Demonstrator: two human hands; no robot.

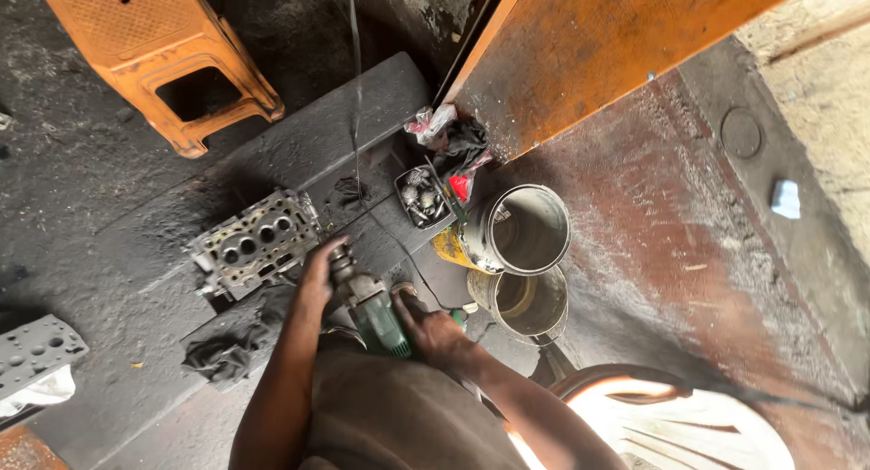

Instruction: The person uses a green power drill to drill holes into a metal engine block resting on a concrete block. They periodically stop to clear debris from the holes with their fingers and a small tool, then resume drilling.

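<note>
I hold a green power tool [376, 318] with a grey metal head over a dark slab. My left hand [319, 269] wraps the front of the tool near its head. My right hand [433, 329] grips the rear of the green body. The tool's tip points at a grimy metal engine cylinder head [256, 242] with round ports, lying on the slab just left of my left hand. A thin black cord [355, 89] runs from the tool area up the frame.
Two open metal cans [521, 230] [526, 302] stand to the right. A small tray of parts [422, 196] and rags [453, 139] lie by an orange panel [580, 53]. An orange plastic stool [163, 53] is upper left, a dark rag [222, 352] lower left, a perforated metal plate [36, 348] far left.
</note>
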